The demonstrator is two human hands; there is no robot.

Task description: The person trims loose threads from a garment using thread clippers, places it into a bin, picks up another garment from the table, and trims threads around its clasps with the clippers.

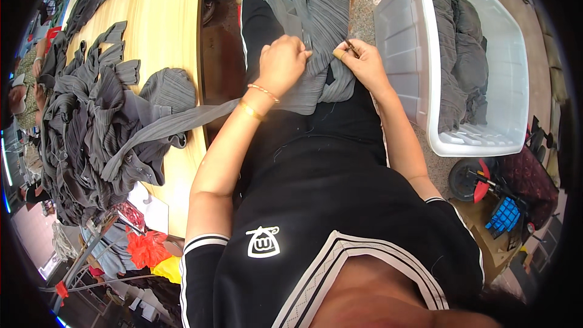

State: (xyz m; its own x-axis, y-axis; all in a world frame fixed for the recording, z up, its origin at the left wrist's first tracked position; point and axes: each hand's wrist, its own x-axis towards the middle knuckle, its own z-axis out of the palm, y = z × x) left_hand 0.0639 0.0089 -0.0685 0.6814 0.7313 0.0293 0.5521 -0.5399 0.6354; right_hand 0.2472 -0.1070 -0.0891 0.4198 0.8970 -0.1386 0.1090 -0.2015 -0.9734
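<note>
A grey ribbed garment (322, 18) lies across my lap, spread over black trousers. My left hand (284, 64) is closed just above it, fingers curled in; whatever they pinch is hidden. To its right, my right hand (362, 65) is closed on a small dark tool (351, 47) that looks like thread snips, with its tip at the garment's edge. A tan band wraps one finger of that hand. From the lap, a long grey strip of fabric (182, 123) runs under my left forearm to a heap of similar grey garments (91, 127) on the table.
On my left stands a light wooden table (164, 18). A white plastic bin (432, 54) with folded grey garments (467, 54) inside stands close on my right. Red and yellow plastic bags (146, 248) hang below the table's near end. Another person (27, 94) is at the far left.
</note>
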